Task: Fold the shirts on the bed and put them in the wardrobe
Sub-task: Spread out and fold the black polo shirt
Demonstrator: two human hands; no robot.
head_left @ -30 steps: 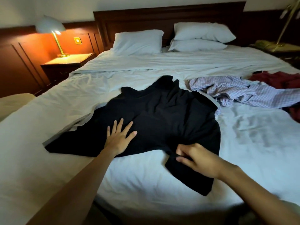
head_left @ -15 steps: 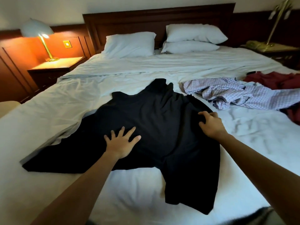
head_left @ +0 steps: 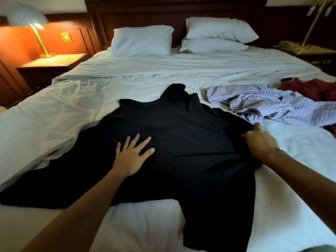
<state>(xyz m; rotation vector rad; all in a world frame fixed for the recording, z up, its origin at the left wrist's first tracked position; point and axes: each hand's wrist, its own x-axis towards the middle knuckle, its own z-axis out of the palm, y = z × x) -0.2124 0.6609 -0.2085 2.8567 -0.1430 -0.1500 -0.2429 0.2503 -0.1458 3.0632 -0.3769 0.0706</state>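
Observation:
A black shirt (head_left: 183,135) lies spread on the white bed (head_left: 138,82), collar toward the pillows, one sleeve stretched far left. My left hand (head_left: 132,155) presses flat on its middle, fingers spread. My right hand (head_left: 260,142) grips the shirt's right edge near the shoulder, fingers curled into the cloth. A crumpled checked shirt (head_left: 263,102) lies just beyond my right hand. A red shirt (head_left: 309,88) is bunched at the far right edge.
Three white pillows (head_left: 141,40) lean on the dark headboard. A lit lamp (head_left: 36,30) stands on the left nightstand (head_left: 52,60). A brass lamp (head_left: 309,24) stands at the right. A small dark object (head_left: 287,79) lies by the red shirt.
My right hand left the shirt's lower hem and moved up to its right edge, which it now holds farther right. The left hand stayed flat on the shirt.

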